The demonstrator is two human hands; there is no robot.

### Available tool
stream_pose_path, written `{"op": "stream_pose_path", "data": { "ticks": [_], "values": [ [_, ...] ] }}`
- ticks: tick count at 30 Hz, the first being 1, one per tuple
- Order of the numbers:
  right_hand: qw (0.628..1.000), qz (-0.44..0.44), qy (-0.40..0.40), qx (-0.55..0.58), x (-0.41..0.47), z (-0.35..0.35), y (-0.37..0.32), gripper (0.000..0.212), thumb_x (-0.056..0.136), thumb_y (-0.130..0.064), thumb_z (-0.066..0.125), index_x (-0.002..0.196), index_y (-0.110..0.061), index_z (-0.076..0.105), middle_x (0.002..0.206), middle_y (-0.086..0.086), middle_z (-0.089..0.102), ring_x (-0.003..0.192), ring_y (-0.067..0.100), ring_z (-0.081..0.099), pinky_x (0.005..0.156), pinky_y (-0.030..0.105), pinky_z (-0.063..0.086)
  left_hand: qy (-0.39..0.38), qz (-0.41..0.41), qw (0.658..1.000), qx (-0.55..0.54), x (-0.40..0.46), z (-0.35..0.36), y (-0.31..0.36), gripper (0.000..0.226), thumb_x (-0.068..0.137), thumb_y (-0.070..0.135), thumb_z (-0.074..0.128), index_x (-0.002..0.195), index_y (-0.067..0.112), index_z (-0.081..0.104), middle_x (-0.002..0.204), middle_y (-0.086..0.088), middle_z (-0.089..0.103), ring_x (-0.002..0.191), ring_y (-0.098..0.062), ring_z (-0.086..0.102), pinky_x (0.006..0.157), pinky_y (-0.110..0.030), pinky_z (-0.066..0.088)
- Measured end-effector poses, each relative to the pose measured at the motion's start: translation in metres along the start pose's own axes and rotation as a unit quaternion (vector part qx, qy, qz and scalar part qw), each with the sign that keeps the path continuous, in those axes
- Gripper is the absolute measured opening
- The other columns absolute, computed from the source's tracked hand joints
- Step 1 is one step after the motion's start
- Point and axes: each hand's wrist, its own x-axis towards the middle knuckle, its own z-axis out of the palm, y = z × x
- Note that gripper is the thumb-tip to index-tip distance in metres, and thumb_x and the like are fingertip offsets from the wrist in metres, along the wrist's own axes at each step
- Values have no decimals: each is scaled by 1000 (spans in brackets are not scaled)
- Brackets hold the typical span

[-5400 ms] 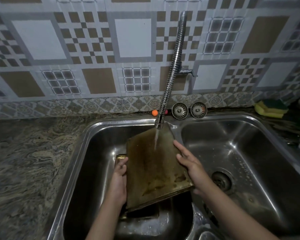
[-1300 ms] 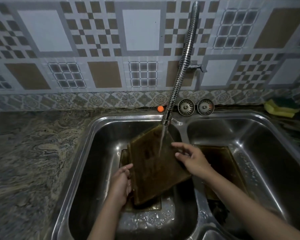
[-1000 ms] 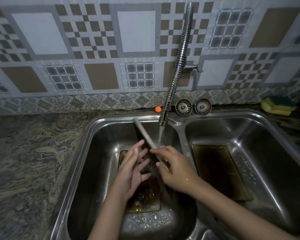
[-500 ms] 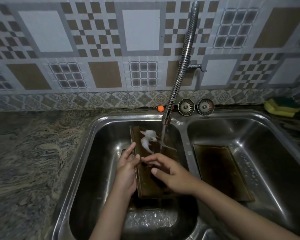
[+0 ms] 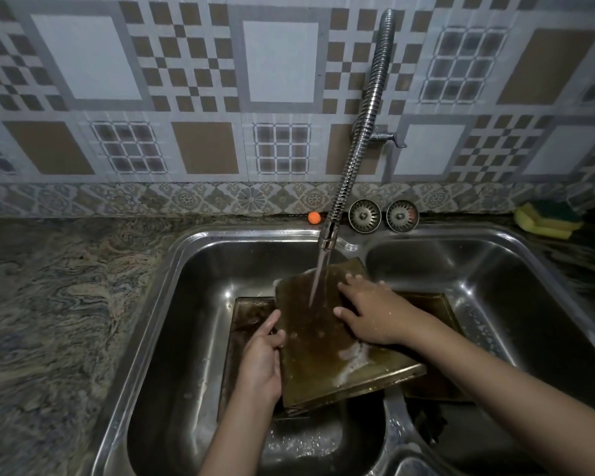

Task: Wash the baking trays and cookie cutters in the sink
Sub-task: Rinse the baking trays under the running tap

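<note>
A brown, stained baking tray [image 5: 320, 341] is held tilted over the left basin of the steel double sink [image 5: 172, 304], under water running from the flexible tap [image 5: 327, 240]. My left hand [image 5: 260, 359] grips the tray's left edge. My right hand [image 5: 375, 310] lies flat on its upper right surface, fingers spread. Soap foam clings near the tray's lower right. A second tray [image 5: 244, 317] lies on the floor of the left basin beneath it. A third tray [image 5: 440, 304] rests in the right basin, partly hidden by my right arm. No cookie cutters are visible.
Two metal drain strainers [image 5: 364, 215] and a small orange ball [image 5: 314, 217] sit on the ledge behind the sink. A yellow-green sponge [image 5: 547, 219] lies at the back right. Marbled stone counter [image 5: 55, 304] spreads to the left. Patterned tiles cover the wall.
The tray was turned on edge between both hands a second ago and now faces up flat under the stream. My right hand shifted from its front edge onto its upper surface.
</note>
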Motion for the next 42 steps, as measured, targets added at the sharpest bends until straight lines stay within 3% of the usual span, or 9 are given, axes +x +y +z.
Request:
{"op": "stream_pose_path", "data": {
  "ticks": [7, 10, 13, 15, 18, 22, 29, 36, 42],
  "values": [
    [996, -83, -5, 32, 8, 26, -14, 64, 99, -48, 30, 152, -22, 8, 161, -2, -3, 147, 13, -6, 118, 49, 0, 2, 59, 998, 35, -1, 3, 6, 43, 92, -8, 41, 117, 20, 61, 102, -15, 70, 89, -28, 68, 60, -36, 57],
    [987, -120, 64, 81, 15, 33, -12, 62, 99, -47, 31, 152, -26, 6, 159, -7, -5, 145, 9, -11, 118, 53, -2, -11, 139, 988, 67, 3, -3, 14, 45, 90, -11, 43, 118, 19, 62, 95, -10, 73, 86, -24, 68, 71, -39, 56],
    [979, -23, 170, 107, 39, 26, -6, 63, 99, -46, 29, 152, -21, 6, 158, 0, -14, 145, 15, -15, 116, 57, -1, -25, 187, 977, 101, 3, -2, 17, 49, 85, -15, 46, 119, 17, 62, 96, -8, 69, 89, -22, 60, 94, -42, 46],
    [967, 11, 225, 120, 48, 23, -17, 62, 99, -45, 29, 151, -17, 11, 159, 4, -10, 146, 19, -12, 116, 58, -4, -43, 190, 977, 91, -1, 5, 13, 49, 85, -17, 44, 120, 13, 59, 91, -8, 67, 77, -15, 59, 83, -34, 48],
    [955, -105, 255, 111, 39, 38, -54, 63, 97, -46, 20, 151, -18, 0, 159, 1, -5, 147, 19, -5, 113, 52, -11, -59, 204, 976, 44, -4, 16, 15, 47, 85, -18, 40, 111, 15, 60, 95, -8, 67, 77, -11, 66, 74, -26, 54],
    [940, -216, 221, 147, 26, 74, -51, 65, 95, -53, 19, 151, -25, 1, 159, -10, -8, 146, 7, -9, 115, 48, -5, -37, 241, 970, 2, -5, 7, 44, 46, 87, -14, 40, 108, 21, 61, 104, -10, 68, 91, -18, 65, 77, -31, 53],
    [966, -44, 197, 164, 60, 31, -35, 61, 100, -45, 24, 152, -23, 0, 161, 0, -3, 148, 21, -3, 113, 63, -5, -39, 192, 980, 16, -19, 10, 38, 43, 90, -12, 39, 107, 21, 61, 90, -8, 71, 82, -20, 65, 78, -37, 53],
    [958, -254, 125, 45, 24, 43, -41, 61, 99, -45, 25, 152, -25, 1, 158, -11, -12, 144, 4, -16, 112, 43, -14, 11, 158, 985, -67, -15, -2, 59, 43, 92, -7, 38, 116, 21, 58, 83, -1, 73, 82, -17, 65, 65, -34, 54],
    [987, -65, 117, 93, 49, 12, -10, 61, 100, -46, 26, 152, -22, 5, 160, -4, -3, 146, 15, -10, 113, 59, -9, 9, 78, 997, 21, -29, 4, 40, 40, 93, -7, 38, 112, 21, 60, 86, -6, 67, 73, -19, 62, 58, -34, 48]
  ]
}}
